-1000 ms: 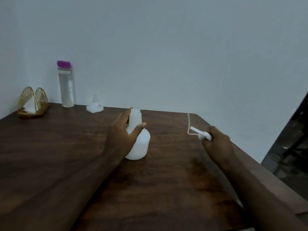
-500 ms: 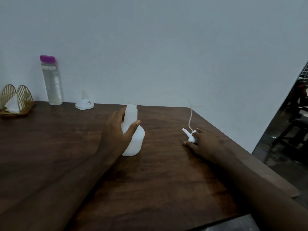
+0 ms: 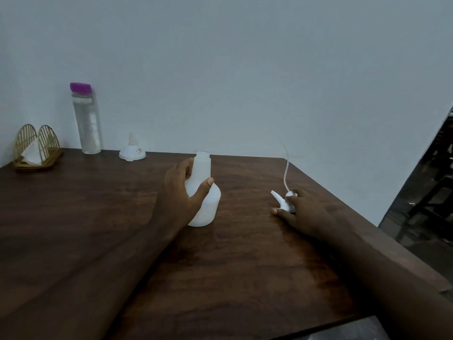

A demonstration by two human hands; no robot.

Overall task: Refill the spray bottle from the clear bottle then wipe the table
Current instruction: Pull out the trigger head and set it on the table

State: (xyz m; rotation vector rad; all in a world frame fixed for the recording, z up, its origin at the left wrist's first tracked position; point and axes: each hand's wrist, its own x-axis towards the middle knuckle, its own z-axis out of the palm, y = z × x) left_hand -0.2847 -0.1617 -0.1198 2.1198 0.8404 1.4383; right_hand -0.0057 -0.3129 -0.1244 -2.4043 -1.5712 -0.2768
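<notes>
- The spray bottle (image 3: 204, 192) is stood upright on the table (image 3: 98, 217), its neck open and uncapped; it is gripped by the left hand (image 3: 181, 195), the thumb curled across the near side of the shoulder and the fingers wrapped behind the neck.
- The spray head (image 3: 282, 202) is laid on the table under the right hand (image 3: 301, 214); it is pinched between thumb and fingertips, the trigger pointing away from the palm and the dip tube (image 3: 285, 168) curving up past the fingers.
- The clear bottle (image 3: 87, 121), closed by a purple cap, is stood well beyond the left fingertips against the wall, with a white funnel (image 3: 132, 150) just beside it.
- A gold napkin holder (image 3: 36, 148) is seen farther off, at the far left corner.
- The spray bottle is judged light, thin-walled and easily tipped, so a steadying hold low on the shoulder is advised while it is filled.
- The clear bottle looks nearly full, hence heavier and smooth; a full wrap round the middle of its body is suggested.
- The dip tube is judged thin and springy, so the head is best taken by its collar.
- The liquid level inside the spray bottle cannot be made out through the cloudy plastic.
- The left fingertips are hidden behind the neck, and most of the spray head is covered by the right hand.
- The print on the funnel's sticker is too small to be read.
</notes>
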